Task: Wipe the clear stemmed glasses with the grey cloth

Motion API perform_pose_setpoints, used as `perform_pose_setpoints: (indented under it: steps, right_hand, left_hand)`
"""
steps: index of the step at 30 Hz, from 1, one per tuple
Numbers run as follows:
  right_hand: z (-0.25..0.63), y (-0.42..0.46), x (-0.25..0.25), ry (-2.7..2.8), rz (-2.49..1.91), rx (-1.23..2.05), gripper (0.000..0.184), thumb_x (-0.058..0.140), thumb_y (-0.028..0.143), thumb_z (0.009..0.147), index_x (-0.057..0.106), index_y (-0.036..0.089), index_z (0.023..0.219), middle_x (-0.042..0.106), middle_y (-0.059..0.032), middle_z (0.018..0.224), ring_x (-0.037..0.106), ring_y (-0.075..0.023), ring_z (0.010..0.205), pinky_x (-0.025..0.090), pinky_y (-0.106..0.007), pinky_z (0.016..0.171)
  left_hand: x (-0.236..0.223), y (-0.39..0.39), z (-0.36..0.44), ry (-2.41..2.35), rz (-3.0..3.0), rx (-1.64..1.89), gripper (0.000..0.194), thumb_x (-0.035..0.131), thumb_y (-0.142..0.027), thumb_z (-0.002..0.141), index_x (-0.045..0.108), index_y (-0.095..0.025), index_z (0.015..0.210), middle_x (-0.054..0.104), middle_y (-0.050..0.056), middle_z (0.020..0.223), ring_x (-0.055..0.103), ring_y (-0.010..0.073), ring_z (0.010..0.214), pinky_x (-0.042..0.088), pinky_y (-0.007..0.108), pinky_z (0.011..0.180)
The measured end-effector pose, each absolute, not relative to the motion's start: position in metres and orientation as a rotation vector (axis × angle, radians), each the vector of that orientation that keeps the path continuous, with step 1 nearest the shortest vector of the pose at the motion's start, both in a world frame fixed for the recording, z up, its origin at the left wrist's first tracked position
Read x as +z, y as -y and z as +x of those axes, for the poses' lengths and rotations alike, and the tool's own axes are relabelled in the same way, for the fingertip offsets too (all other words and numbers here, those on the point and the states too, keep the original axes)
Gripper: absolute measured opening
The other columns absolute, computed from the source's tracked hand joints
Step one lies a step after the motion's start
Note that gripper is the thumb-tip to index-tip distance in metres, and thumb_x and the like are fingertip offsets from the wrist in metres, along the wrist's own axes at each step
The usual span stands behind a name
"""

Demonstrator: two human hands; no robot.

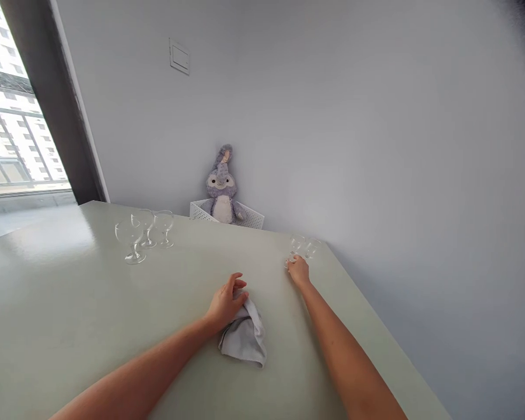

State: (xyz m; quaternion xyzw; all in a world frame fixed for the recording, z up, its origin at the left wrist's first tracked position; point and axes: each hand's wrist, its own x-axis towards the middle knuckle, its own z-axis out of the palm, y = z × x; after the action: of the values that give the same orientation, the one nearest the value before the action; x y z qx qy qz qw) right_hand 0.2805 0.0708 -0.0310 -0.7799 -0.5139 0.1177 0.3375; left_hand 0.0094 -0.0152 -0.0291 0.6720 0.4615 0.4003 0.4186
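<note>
Work looks under way, unfinished: your left hand (226, 304) has its grip on the grey cloth (244, 341); your right hand's (299, 271) grip is closed round the near small glass (287, 263), far right of the table (179, 303). Two other small glasses (311, 248) behind it, three stemmed glasses (135, 257) at left. Can't tell which are done; right fingertips, most of near glass hidden

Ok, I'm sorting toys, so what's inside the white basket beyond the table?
A grey-purple plush toy; its head and upper body show. The table hides its lower part and the bottom of the basket.
</note>
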Motion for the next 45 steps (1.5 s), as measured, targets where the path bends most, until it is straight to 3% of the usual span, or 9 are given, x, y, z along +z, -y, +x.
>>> perform_pose_setpoints:
  steps: [6, 10, 17, 23, 30, 36, 40, 43, 45]
  right_hand:
    - [0.263, -0.028, -0.026, 1.335, -1.966, 0.464, 0.014, 0.042, 0.029, 0.076, 0.047, 0.018, 0.083, 0.061, -0.0035, 0.07, 0.055, -0.0145, 0.053, 0.038, -0.025, 0.05]
    - [0.235, 0.0, -0.022, 1.48, -1.87, 0.601, 0.013, 0.041, 0.033, 0.077, 0.044, 0.021, 0.073, 0.06, 0.0011, 0.065, 0.052, -0.0122, 0.047, 0.037, -0.023, 0.047]
    - [0.212, 0.017, -0.028, 1.538, -1.927, 0.504, 0.008, 0.044, 0.028, 0.074, 0.046, 0.022, 0.07, 0.059, 0.0034, 0.065, 0.053, -0.0135, 0.061, 0.031, -0.023, 0.053]
    - [0.213, 0.017, -0.032, 1.57, -1.959, 0.373, 0.009, 0.042, 0.03, 0.076, 0.045, 0.023, 0.071, 0.06, 0.0042, 0.067, 0.053, -0.0141, 0.063, 0.031, -0.023, 0.055]
    - [0.214, 0.02, -0.032, 1.583, -1.878, 0.41, 0.009, 0.043, 0.031, 0.076, 0.046, 0.023, 0.071, 0.06, 0.0038, 0.065, 0.054, -0.0141, 0.061, 0.033, -0.023, 0.055]
    - [0.206, 0.026, -0.023, 1.479, -1.645, 0.711, 0.028, 0.038, 0.042, 0.08, 0.054, 0.021, 0.072, 0.058, 0.0014, 0.062, 0.05, -0.0132, 0.052, 0.036, -0.024, 0.051]
    - [0.184, 0.045, -0.011, 1.638, -1.54, 0.91, 0.047, 0.033, 0.053, 0.082, 0.058, 0.018, 0.064, 0.053, 0.0007, 0.057, 0.045, -0.0118, 0.048, 0.032, -0.023, 0.047]
    - [0.165, 0.061, -0.007, 1.856, -1.58, 0.753, 0.034, 0.05, 0.051, 0.074, 0.057, 0.019, 0.067, 0.054, 0.002, 0.062, 0.047, -0.012, 0.055, 0.031, -0.022, 0.05]
    - [0.156, 0.067, -0.007, 1.88, -1.618, 0.648, 0.022, 0.059, 0.042, 0.069, 0.056, 0.021, 0.072, 0.056, 0.0022, 0.07, 0.048, -0.0124, 0.06, 0.033, -0.022, 0.053]
  left_hand:
    - [-0.031, -0.003, 0.004, -1.147, 1.196, 1.291, 0.036, 0.052, -0.031, 0.077, 0.041, -0.021, 0.11, 0.06, 0.007, 0.098, 0.057, 0.0153, 0.086, 0.044, 0.031, 0.078]
    - [-0.012, -0.034, -0.023, -1.116, 0.559, 1.582, 0.036, 0.059, -0.02, 0.071, 0.046, -0.022, 0.104, 0.058, 0.005, 0.095, 0.058, 0.0113, 0.075, 0.045, 0.026, 0.07]
    - [0.012, -0.102, -0.092, -1.009, 0.265, 1.633, 0.051, 0.038, -0.031, 0.086, 0.01, -0.034, 0.129, 0.056, 0.006, 0.095, 0.061, 0.0114, 0.072, 0.049, 0.027, 0.068]
    - [0.003, -0.127, -0.116, -0.951, 0.186, 1.689, 0.077, 0.05, -0.013, 0.079, -0.002, -0.038, 0.13, 0.053, 0.003, 0.1, 0.061, 0.0085, 0.072, 0.048, 0.023, 0.072]
    - [0.01, -0.138, -0.125, -0.861, 0.159, 1.693, 0.056, 0.046, -0.007, 0.078, 0.023, -0.033, 0.123, 0.055, 0.003, 0.098, 0.062, 0.0099, 0.076, 0.049, 0.026, 0.074]
    - [0.012, -0.131, -0.124, -0.73, 0.182, 1.669, 0.02, 0.049, -0.005, 0.076, 0.047, -0.02, 0.09, 0.057, 0.004, 0.092, 0.061, 0.0117, 0.085, 0.048, 0.028, 0.081]
    - [0.013, -0.119, -0.11, -0.623, 0.224, 1.619, 0.014, 0.056, -0.027, 0.079, 0.046, -0.017, 0.081, 0.057, 0.009, 0.096, 0.06, 0.0175, 0.093, 0.05, 0.034, 0.08]
    - [0.016, -0.109, -0.093, -0.577, 0.185, 1.579, 0.039, 0.048, -0.056, 0.076, 0.042, -0.017, 0.077, 0.056, 0.015, 0.1, 0.059, 0.0225, 0.097, 0.053, 0.035, 0.073]
    - [0.018, -0.101, -0.079, -0.584, 0.149, 1.545, 0.043, 0.043, -0.059, 0.076, 0.041, -0.017, 0.075, 0.056, 0.017, 0.099, 0.059, 0.0229, 0.097, 0.054, 0.031, 0.069]
